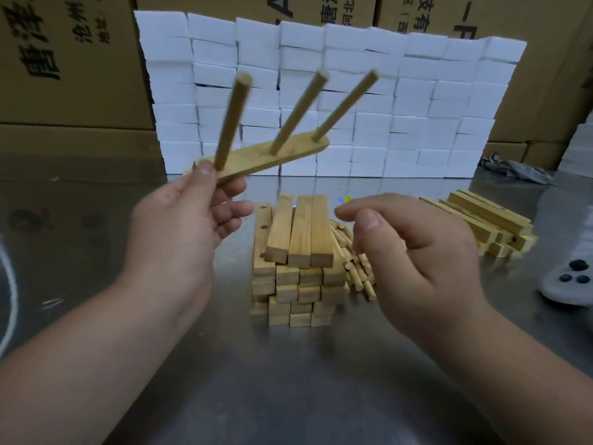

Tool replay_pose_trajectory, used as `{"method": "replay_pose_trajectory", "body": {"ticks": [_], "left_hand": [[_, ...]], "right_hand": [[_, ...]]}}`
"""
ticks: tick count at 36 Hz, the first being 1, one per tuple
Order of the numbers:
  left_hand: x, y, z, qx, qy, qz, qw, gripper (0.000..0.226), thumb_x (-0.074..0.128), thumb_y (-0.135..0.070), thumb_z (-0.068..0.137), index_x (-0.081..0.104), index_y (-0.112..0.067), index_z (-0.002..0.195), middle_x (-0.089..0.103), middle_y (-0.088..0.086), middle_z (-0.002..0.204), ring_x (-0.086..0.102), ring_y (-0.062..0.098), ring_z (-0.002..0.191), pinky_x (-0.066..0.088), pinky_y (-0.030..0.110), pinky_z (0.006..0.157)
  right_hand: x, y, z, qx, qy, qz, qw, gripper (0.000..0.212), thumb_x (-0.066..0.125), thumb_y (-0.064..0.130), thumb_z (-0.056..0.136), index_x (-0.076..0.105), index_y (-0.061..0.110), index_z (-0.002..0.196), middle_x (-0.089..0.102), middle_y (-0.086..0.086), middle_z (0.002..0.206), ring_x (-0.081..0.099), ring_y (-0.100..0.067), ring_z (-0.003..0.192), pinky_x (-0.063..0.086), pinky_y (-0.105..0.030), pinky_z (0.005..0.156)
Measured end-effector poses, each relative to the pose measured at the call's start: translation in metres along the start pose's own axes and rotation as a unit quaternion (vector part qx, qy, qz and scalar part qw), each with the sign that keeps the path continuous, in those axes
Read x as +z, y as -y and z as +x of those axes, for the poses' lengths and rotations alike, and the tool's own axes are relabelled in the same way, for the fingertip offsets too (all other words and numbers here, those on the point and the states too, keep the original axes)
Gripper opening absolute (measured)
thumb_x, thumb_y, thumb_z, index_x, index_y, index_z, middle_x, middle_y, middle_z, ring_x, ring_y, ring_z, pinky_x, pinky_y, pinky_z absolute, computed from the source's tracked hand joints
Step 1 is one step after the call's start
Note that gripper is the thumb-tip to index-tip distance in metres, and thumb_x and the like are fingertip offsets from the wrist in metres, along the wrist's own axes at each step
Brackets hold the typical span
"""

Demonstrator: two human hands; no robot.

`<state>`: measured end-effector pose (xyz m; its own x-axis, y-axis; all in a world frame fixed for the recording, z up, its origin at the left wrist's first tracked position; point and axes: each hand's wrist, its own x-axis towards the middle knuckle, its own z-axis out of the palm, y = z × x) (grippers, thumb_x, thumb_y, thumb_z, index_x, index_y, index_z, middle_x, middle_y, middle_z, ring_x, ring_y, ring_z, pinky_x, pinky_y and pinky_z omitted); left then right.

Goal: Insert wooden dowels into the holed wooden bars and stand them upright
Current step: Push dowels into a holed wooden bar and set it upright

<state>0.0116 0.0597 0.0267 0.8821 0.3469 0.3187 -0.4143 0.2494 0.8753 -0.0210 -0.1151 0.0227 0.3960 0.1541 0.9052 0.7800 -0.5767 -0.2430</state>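
Left hand [179, 220]: pinches left end of holed bar [288, 152], aloft above bar stack [298, 239]; long axis rises rightward, three dowels [298, 114] leaning up-right. Right hand [407, 248]: loosely curled, empty, lower right. Standing it likely falls to left.

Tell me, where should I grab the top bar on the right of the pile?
Pinch its near end, coming from the front. That end of the top right bar sticks out past the stack toward the person, and its right side is bare. The right hand hovers closest.
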Motion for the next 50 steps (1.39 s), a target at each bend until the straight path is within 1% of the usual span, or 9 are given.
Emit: {"method": "replay_pose_trajectory", "body": {"ticks": [4,9,15,23,28,34,38,45,50], "left_hand": [[0.000,-0.003,-0.001,-0.069,0.013,-0.064,0.995,0.023,0.047,-0.032,0.095,0.062,-0.021,0.081,0.062,-0.004,0.057,0.041,0.004,0.038,0.035,0.014,0.037],[0.003,-0.006,-0.003,-0.096,0.048,-0.087,0.990,0.027,0.043,-0.033,0.095,0.059,-0.021,0.077,0.057,-0.004,0.052,0.033,0.004,0.034,0.029,0.014,0.034],[0.001,-0.004,-0.004,-0.103,0.068,-0.076,0.989,0.027,0.046,-0.035,0.094,0.059,-0.020,0.076,0.058,-0.001,0.052,0.034,0.005,0.033,0.029,0.015,0.034],[0.001,0.003,-0.006,-0.027,0.065,0.088,0.994,0.040,0.037,-0.046,0.095,0.064,-0.017,0.084,0.064,-0.005,0.056,0.045,0.007,0.035,0.037,0.015,0.035],[-0.002,0.004,-0.012,0.051,0.076,0.202,0.975,0.049,0.026,-0.069,0.077,0.065,-0.039,0.078,0.067,-0.002,0.070,0.054,0.017,0.055,0.041,0.031,0.053],[-0.001,0.007,-0.009,0.079,0.057,0.233,0.968,0.027,0.040,-0.038,0.095,0.064,-0.034,0.083,0.062,-0.004,0.061,0.050,0.013,0.056,0.039,0.028,0.057],[-0.001,0.009,-0.007,0.074,0.060,0.225,0.970,0.030,0.045,-0.031,0.095,0.058,-0.033,0.121,0.064,-0.010,0.078,0.056,0.003,0.062,0.042,0.026,0.063],[-0.004,0.012,-0.001,0.072,0.044,0.212,0.974,0.026,0.049,-0.029,0.093,0.063,-0.029,0.115,0.065,-0.021,0.074,0.057,-0.006,0.061,0.040,0.020,0.061],[-0.005,0.014,0.001,0.082,0.046,0.219,0.971,0.035,0.056,-0.031,0.089,0.058,-0.027,0.124,0.063,-0.015,0.079,0.058,-0.010,0.062,0.042,0.006,0.053]], "right_hand": [[0.001,-0.008,0.002,0.155,0.007,-0.003,0.988,0.023,0.045,0.032,0.082,0.058,0.031,0.064,0.057,0.012,0.058,0.053,-0.001,0.061,0.034,-0.013,0.049],[0.000,-0.021,0.004,0.276,-0.027,0.053,0.959,0.010,0.050,0.044,0.078,0.051,0.034,0.079,0.056,0.024,0.068,0.049,0.002,0.054,0.036,-0.024,0.055],[0.004,-0.020,0.005,0.251,-0.002,0.083,0.964,0.027,0.053,0.045,0.077,0.052,0.039,0.103,0.060,0.022,0.084,0.056,0.001,0.072,0.044,-0.017,0.062],[0.005,-0.019,0.004,0.270,-0.025,0.201,0.941,0.012,0.055,0.019,0.089,0.061,0.029,0.090,0.065,0.019,0.073,0.059,0.007,0.069,0.044,-0.007,0.061],[0.004,-0.022,0.006,0.317,-0.049,0.258,0.911,0.012,0.054,0.020,0.090,0.061,0.022,0.080,0.062,0.017,0.061,0.056,0.006,0.059,0.044,-0.008,0.056],[0.005,-0.017,0.006,0.302,-0.039,0.284,0.909,0.016,0.055,0.014,0.090,0.061,0.020,0.077,0.064,0.017,0.060,0.058,0.008,0.060,0.044,-0.007,0.058],[0.006,-0.020,0.005,0.321,-0.060,0.251,0.911,0.021,0.058,0.020,0.088,0.059,0.022,0.067,0.059,0.013,0.055,0.054,0.002,0.056,0.042,-0.008,0.049],[0.007,-0.020,0.004,0.329,-0.060,0.205,0.920,0.024,0.058,0.024,0.088,0.061,0.026,0.065,0.048,0.011,0.050,0.043,0.001,0.049,0.035,-0.007,0.046],[0.006,-0.020,0.002,0.338,-0.049,0.168,0.925,0.021,0.055,0.026,0.089,0.063,0.026,0.070,0.056,-0.007,0.068,0.047,-0.003,0.055,0.038,-0.006,0.046]]}}
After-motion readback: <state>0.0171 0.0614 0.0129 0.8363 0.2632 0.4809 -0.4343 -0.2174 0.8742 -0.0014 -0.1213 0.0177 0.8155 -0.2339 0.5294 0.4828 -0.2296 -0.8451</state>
